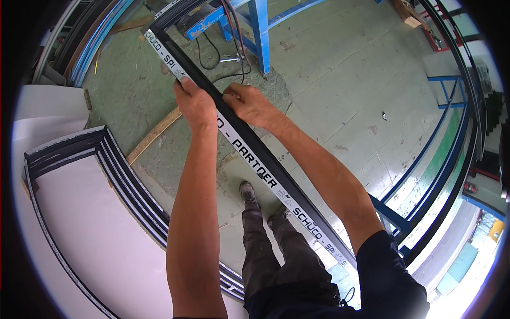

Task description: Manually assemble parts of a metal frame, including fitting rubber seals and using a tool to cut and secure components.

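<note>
A long black window frame (276,167) with a printed white protective film (249,154) along one face runs diagonally from the upper left to the lower right. At its upper left end it meets another dark bar in a corner (154,31). My left hand (197,106) is closed around the frame's left side, its thumb lying on the film. Across from it, my right hand (248,105) has its fingers curled and pinched together at the black inner edge. Whatever those fingertips hold is too small or hidden to make out.
A blue metal stand (259,37) with dark cables (241,66) is beyond the frame. Several stacked dark frames (125,159) lie around a white panel (101,223) at left. A wooden strip (154,133) lies on the floor. Blue racking (419,175) stands at right.
</note>
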Tool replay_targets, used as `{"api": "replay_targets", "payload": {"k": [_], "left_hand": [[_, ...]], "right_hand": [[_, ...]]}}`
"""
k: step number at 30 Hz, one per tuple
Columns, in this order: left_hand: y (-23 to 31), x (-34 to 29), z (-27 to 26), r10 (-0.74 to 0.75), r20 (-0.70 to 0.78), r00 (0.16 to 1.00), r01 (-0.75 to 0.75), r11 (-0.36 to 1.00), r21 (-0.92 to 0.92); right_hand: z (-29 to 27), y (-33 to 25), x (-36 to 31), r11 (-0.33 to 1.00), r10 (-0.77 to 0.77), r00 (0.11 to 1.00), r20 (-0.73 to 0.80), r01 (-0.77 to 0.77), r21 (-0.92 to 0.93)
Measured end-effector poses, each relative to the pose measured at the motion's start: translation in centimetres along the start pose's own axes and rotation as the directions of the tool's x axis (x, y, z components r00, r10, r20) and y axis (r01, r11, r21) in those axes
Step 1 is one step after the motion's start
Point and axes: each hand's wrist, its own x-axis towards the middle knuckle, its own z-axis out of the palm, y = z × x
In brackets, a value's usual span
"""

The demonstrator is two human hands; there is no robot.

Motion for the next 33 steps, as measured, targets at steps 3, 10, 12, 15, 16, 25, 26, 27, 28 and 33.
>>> {"api": "replay_targets", "payload": {"k": [3,10,12,15,16,25,26,27,28,33], "left_hand": [[-0.5,-0.1,-0.2,-0.208,0.029,0.978,0.21,0.953,-0.217],[0.3,-0.3,0.3,-0.24,0.076,0.968,0.252,0.917,-0.308],[-0.2,-0.1,-0.3,-0.227,0.058,0.972,0.234,0.918,-0.321],[-0.4,-0.1,-0.4,-0.213,0.064,0.975,0.222,0.929,-0.296],[-0.4,-0.2,-0.3,-0.206,0.071,0.976,0.218,0.928,-0.301],[2.0,-1.0,-0.7,-0.322,0.253,0.912,0.403,0.82,-0.408],[2.3,-1.1,-0.7,-0.322,0.238,0.916,0.395,0.82,-0.414],[2.3,-1.1,-0.7,-0.322,0.224,0.92,0.389,0.82,-0.42],[1.9,-0.9,-0.8,-0.319,0.226,0.92,0.388,0.82,-0.421],[0.4,-0.6,-0.4,-0.22,0.224,0.95,0.296,0.864,-0.407]], "right_hand": [[0.7,-1.5,0.3,0.86,-0.251,0.961,-0.112,0.168,-0.482],[0.2,0.3,3.4,0.958,-0.176,0.974,-0.146,0.135,-0.254],[0.8,-0.3,3.4,0.995,-0.013,0.997,-0.071,0.006,-0.096],[1.8,-0.4,4.0,0.932,-0.27,0.944,-0.188,0.208,-0.296],[1.6,-0.4,4.6,0.931,-0.273,0.942,-0.197,0.207,-0.301],[-0.9,-0.7,5.6,0.97,0.077,0.993,0.089,-0.095,0.224],[-1.2,-1.0,5.5,0.984,0.08,0.991,0.103,-0.095,0.149],[-1.2,-1.4,5.5,0.993,0.086,0.989,0.117,-0.095,0.072],[-0.9,-1.5,5.7,0.993,0.085,0.99,0.113,-0.094,0.071],[0.8,-1.2,5.3,0.92,-0.183,0.98,-0.076,0.144,-0.364]]}}
